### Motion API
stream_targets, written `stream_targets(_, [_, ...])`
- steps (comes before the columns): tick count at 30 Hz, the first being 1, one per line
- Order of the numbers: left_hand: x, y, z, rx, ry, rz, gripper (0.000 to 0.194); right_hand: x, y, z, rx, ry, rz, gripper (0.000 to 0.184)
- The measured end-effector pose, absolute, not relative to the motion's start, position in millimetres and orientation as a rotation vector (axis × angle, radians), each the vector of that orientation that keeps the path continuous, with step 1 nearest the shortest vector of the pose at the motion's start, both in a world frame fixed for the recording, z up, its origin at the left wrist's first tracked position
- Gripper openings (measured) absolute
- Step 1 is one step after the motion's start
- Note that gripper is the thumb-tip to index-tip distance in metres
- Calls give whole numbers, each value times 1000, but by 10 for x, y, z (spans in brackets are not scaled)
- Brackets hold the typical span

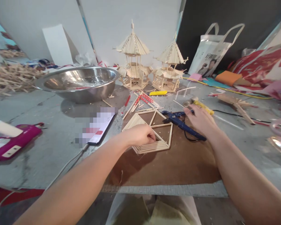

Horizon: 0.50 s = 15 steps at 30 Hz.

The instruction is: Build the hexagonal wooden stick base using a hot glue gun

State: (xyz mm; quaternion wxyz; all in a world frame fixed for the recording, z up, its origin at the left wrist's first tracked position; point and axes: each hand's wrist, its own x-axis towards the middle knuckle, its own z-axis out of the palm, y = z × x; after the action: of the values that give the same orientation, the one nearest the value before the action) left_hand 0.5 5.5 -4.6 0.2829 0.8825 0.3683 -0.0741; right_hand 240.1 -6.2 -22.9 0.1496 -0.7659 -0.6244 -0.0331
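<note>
Stick frame (152, 149) is being supported on the far half of the brown mat (178, 170), its near left part being overlapped by the left hand (142, 135). Those fingers are being curled inward over the frame; whether a stick is being pinched cannot be told. Beside the blue tool (181, 124), at the mat's far right corner, the right hand (200, 118) is being held apart from the frame, its grip impossible to tell.

1 steel basin (91, 94) beyond 1 phone (103, 125), 1 white bag (207, 53) at back right
</note>
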Motion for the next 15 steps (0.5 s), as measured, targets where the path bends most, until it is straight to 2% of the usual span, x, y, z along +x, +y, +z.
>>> stream_targets(5, [-12,73,-32,2343,973,-209,24,2816,-62,-129,-2401,-1339,-200,50])
stream_targets(12, [-41,69,-12,2285,924,-201,24,3056,-7,-381,-2627,-1113,34,64])
stream_targets(15, [-46,79,-26,2277,931,-194,23,3068,30,-430,-2654,-1091,63,63])
